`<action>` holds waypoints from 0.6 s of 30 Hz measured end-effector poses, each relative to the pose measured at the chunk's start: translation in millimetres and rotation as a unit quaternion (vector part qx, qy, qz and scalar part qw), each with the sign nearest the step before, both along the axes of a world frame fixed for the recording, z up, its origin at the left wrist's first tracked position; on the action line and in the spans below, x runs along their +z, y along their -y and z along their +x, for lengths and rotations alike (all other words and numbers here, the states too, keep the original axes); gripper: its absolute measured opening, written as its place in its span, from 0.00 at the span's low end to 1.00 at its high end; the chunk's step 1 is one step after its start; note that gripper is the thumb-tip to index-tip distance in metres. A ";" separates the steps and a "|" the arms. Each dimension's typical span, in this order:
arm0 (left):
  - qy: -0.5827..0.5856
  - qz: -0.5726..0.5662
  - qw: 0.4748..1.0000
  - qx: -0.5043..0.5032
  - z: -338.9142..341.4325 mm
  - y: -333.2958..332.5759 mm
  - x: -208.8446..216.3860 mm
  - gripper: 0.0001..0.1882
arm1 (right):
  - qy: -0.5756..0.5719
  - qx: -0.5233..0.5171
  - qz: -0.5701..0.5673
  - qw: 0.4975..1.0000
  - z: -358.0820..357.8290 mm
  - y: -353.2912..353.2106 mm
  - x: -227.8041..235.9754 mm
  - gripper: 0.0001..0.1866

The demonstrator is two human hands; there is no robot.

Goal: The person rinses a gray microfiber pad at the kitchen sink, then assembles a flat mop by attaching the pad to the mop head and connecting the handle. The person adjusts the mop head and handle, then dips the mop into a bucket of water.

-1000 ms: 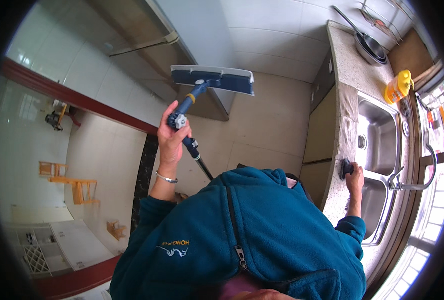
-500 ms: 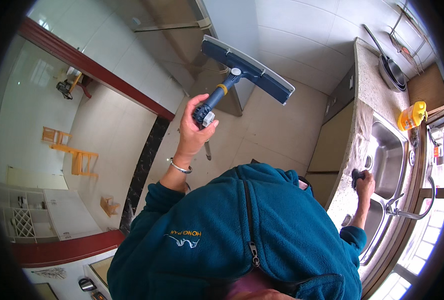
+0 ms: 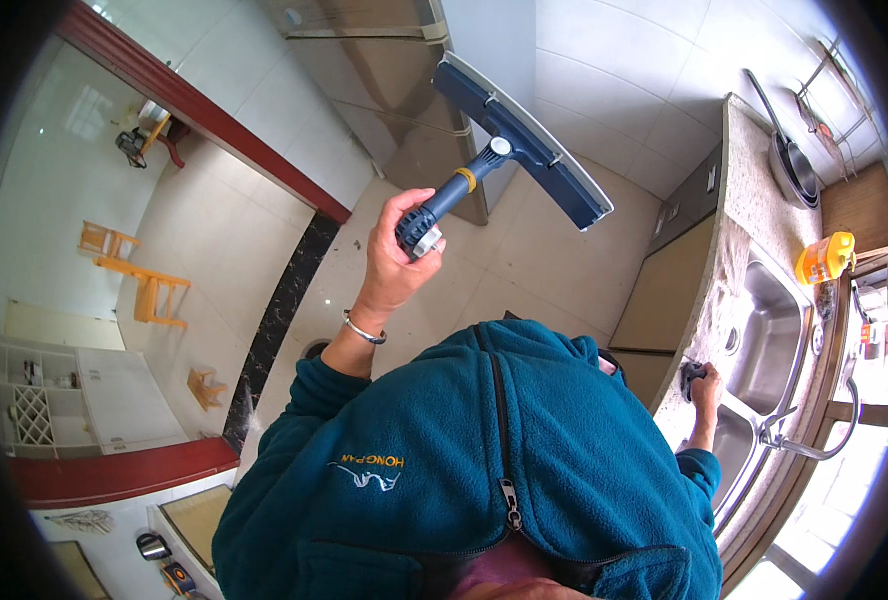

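Observation:
My left hand point(image 3: 394, 255) is raised in front of me, its fingers wrapped round the short ribbed handle end of a blue window squeegee point(image 3: 454, 190). The wide head with a pale blade edge points away and to the right, and a yellow ring circles the handle. At the right, my right hand point(image 3: 706, 392) is closed on a dark, crumpled cloth or scouring pad point(image 3: 691, 378); its exact kind is too small to tell. That hand rests at the speckled countertop point(image 3: 729, 235), beside the front edge of the steel double sink point(image 3: 779, 320).
A yellow bottle point(image 3: 826, 258) stands behind the sink, near the curved tap point(image 3: 832, 450). Farther along the counter sits a dark pan point(image 3: 794, 170). Ahead is a tall fridge point(image 3: 364, 75). To the left, a red-framed doorway point(image 3: 214, 120) opens on a room with wooden stools point(image 3: 154, 298).
The squeegee in my left hand has shifted slightly right and down in the picture. My right hand, with the dark thing, has moved along the counter toward me and a little left.

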State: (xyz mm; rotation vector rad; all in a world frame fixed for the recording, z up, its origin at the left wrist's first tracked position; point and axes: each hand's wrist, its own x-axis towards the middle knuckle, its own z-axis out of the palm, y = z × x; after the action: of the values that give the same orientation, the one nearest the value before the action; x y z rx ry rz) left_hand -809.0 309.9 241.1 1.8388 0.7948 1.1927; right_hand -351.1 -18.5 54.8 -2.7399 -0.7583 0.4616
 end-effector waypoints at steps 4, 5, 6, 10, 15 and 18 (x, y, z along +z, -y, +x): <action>0.009 -0.005 1.000 0.018 -2.3 2.0 -6.8 0.29 | 0.020 0.018 0.015 1.000 0.7 2.5 -8.4 0.10; 0.019 -0.017 1.000 0.014 -2.8 2.1 -8.2 0.29 | 0.007 0.013 0.021 1.000 2.2 3.4 -10.7 0.10; 0.027 -0.032 0.999 0.014 -3.8 1.8 -8.8 0.29 | 0.003 0.007 0.018 1.000 3.8 3.6 -13.2 0.10; 0.037 -0.043 0.998 0.012 -6.8 0.0 -8.7 0.28 | -0.006 0.005 0.032 0.999 8.6 3.3 -17.6 0.11; 0.088 -0.085 0.993 -0.004 -10.4 -1.5 -6.7 0.26 | -0.009 0.003 0.021 1.000 10.6 1.7 -21.3 0.08; 0.107 -0.094 0.990 -0.011 -12.5 -5.9 -7.0 0.26 | 0.003 0.013 0.040 0.999 14.7 3.2 -29.3 0.17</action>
State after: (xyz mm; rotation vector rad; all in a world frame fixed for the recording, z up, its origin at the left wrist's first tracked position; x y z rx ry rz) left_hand -821.5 315.8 234.1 1.5339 0.7377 1.2327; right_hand -336.5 -21.7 25.5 -2.6605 -0.7974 0.4195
